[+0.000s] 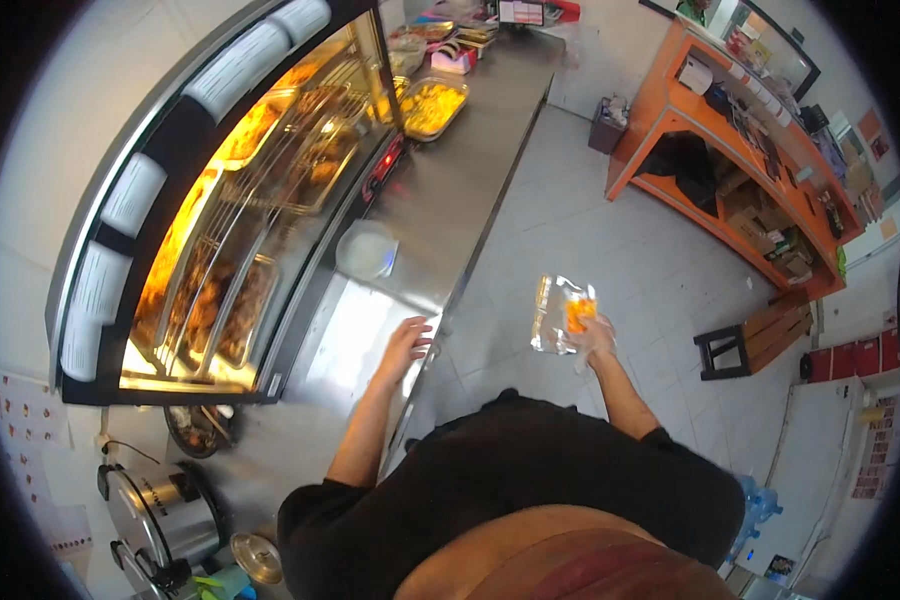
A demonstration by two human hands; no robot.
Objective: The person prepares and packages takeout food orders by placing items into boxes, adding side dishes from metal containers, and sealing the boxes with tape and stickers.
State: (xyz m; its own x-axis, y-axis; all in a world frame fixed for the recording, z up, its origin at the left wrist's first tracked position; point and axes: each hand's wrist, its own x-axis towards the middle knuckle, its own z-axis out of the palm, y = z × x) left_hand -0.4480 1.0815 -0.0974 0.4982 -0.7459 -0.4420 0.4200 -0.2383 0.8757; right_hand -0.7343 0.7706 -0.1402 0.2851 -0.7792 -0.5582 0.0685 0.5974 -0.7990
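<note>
My right hand (pixel 596 337), in a clear plastic glove, holds a sheet of aluminium foil (pixel 549 319) with a small piece of orange-yellow food (pixel 580 313) on it, above the tiled floor. My left hand (pixel 406 346) is bare, its fingers apart and holding nothing, over the edge of the stainless-steel counter (pixel 461 202). A round translucent lid or shallow container (pixel 366 250) lies on the counter beyond my left hand. Left of it stands a lit glass food warmer (pixel 270 195) with racks and trays of browned food. Farther along, a foil tray (pixel 435 109) holds yellow food pieces.
An orange service desk (pixel 675 105) with shelves and boxes stands at the upper right, a small dark bin (pixel 607 135) beside it. A wooden stool (pixel 772 339) is at the right. Large steel cookers (pixel 169 510) and a metal lid (pixel 256 558) are at the lower left.
</note>
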